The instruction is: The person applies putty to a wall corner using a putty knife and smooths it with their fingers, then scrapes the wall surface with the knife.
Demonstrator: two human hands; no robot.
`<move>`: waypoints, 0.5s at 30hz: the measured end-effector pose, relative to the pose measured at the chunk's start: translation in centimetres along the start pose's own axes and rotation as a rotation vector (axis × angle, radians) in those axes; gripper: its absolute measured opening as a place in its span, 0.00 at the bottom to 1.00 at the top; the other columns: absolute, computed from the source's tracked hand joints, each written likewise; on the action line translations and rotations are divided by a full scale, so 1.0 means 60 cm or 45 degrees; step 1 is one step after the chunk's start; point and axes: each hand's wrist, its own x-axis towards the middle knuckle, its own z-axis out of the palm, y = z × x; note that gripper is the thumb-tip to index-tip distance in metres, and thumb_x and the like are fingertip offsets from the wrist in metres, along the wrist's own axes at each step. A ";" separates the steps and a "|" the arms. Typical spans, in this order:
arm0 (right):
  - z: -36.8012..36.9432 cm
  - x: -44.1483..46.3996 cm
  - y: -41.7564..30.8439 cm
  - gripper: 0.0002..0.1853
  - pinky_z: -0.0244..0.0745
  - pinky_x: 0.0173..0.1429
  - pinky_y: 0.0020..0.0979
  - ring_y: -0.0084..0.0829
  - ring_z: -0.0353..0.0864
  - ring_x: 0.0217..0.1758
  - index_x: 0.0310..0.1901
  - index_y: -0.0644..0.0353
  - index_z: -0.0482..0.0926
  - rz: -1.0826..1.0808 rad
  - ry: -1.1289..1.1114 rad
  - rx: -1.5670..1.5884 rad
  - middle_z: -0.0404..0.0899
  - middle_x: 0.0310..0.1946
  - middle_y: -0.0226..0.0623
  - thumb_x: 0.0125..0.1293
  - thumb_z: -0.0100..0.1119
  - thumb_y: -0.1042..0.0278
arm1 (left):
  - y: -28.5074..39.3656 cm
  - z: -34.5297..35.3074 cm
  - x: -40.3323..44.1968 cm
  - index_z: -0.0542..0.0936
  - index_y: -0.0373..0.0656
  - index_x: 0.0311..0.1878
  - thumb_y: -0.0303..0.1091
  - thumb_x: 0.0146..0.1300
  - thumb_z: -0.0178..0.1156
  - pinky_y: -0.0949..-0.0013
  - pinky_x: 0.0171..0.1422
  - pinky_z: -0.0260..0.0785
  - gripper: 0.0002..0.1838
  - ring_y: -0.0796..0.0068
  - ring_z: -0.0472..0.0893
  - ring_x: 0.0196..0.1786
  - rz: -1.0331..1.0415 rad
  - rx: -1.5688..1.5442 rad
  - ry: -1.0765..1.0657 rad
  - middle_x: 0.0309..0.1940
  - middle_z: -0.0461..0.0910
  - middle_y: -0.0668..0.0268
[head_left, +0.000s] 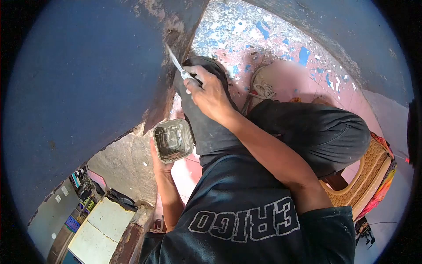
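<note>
My right hand [205, 88] is closed around a putty knife [176, 60], its thin pale blade seen nearly edge-on. The tip points at a bare, rough patch [172, 37] along the edge of the blue wall [88, 75]; whether it touches cannot be told. Lower down, my left hand [159, 155] grips a squarish tub [173, 141] from its outer side and below. Grey paste coats the tub's inner walls and bottom, and its open top faces me. Most of the left fingers are hidden behind the tub.
Paint flakes litter the pink floor [303, 72] ahead. A coiled rope or cord [263, 90] lies near my feet. To the right stands a tan plastic chair [362, 176] with a colourful cloth. A pale tiled ledge [99, 231] and assorted items are at lower left.
</note>
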 end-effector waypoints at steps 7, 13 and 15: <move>-0.054 0.060 0.001 0.17 0.77 0.37 0.39 0.37 0.83 0.28 0.56 0.63 0.76 0.251 0.094 0.139 0.83 0.31 0.47 0.70 0.56 0.64 | 0.005 -0.005 -0.007 0.73 0.41 0.66 0.57 0.76 0.40 0.52 0.63 0.75 0.32 0.57 0.79 0.60 0.049 0.019 0.019 0.60 0.78 0.56; 0.011 0.079 -0.005 0.17 0.72 0.58 0.52 0.62 0.79 0.54 0.55 0.65 0.74 0.064 0.223 -0.182 0.82 0.43 0.61 0.70 0.53 0.65 | 0.004 -0.009 -0.018 0.73 0.41 0.66 0.58 0.75 0.39 0.50 0.63 0.75 0.33 0.56 0.79 0.60 0.054 0.023 0.057 0.60 0.78 0.56; 0.016 0.065 -0.017 0.17 0.74 0.56 0.50 0.61 0.80 0.52 0.54 0.66 0.73 -0.028 0.255 -0.233 0.82 0.43 0.61 0.69 0.54 0.65 | 0.004 -0.014 -0.020 0.73 0.41 0.66 0.59 0.75 0.38 0.49 0.63 0.75 0.33 0.56 0.79 0.60 0.049 0.032 0.100 0.60 0.78 0.56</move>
